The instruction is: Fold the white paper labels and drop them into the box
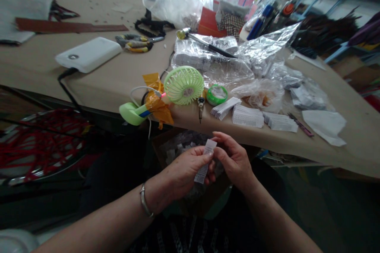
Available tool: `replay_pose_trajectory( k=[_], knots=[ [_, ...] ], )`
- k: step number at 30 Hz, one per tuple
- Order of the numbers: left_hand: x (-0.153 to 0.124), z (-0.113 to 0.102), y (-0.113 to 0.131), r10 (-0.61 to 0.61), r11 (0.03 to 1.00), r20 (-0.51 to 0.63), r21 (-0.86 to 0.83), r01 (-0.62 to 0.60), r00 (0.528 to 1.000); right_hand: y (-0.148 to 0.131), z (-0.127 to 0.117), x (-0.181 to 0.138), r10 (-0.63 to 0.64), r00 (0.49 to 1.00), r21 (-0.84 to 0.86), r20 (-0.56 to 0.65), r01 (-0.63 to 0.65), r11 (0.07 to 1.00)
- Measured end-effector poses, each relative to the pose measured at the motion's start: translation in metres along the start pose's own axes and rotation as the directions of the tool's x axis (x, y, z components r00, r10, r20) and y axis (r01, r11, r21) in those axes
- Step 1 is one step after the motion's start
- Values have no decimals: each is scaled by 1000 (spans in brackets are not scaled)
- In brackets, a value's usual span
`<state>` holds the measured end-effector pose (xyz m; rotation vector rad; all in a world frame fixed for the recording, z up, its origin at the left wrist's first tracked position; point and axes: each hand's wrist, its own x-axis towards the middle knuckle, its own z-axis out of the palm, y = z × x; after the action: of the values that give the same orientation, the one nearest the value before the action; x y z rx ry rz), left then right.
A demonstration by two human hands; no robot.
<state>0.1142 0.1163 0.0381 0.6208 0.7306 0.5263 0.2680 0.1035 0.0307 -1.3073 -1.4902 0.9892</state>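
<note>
While both sets of fingertips close in on it, the small white label stands nearly upright between them, low in front of the person's lap. The left hand has thumb and forefinger nipped shut on the strip's middle and lower part, and the right hand curls its fingers round the top edge from the other side, pinching there too. Held that way, the strip seems to be kept taut and facing the eyes, likely so it can be folded or checked. A bangle circles the left wrist. Just beneath the fingers sits an open cardboard box of pale scraps, seemingly handy for dropping pieces. Beyond the fingertips, along the table edge, lie stacks of white labels, within easy reach. Further off and to the left of the fingers stands a green mini fan, patched with yellow tape, angled toward the person. A green tape roll rests beside it, crinkled plastic bags behind, and a white power bank far out left.
</note>
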Motion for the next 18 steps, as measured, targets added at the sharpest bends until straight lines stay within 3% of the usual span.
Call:
replay_pose_trajectory(
  k=[3,7,14,18],
  knots=[
    [0,0,0,11,1000,-45,7,-11,999,-3,3,5,136,991,169,-7,-133,976],
    [-1,0,1,50,998,-88,30,-48,995,-9,7,13,232,973,196,20,-231,953],
    [-1,-2,3,119,988,-111,110,-107,987,-11,15,23,239,971,153,2,-236,960],
    [1,-9,8,273,935,-123,266,-233,954,-16,20,30,208,978,173,10,-206,963]
  ],
)
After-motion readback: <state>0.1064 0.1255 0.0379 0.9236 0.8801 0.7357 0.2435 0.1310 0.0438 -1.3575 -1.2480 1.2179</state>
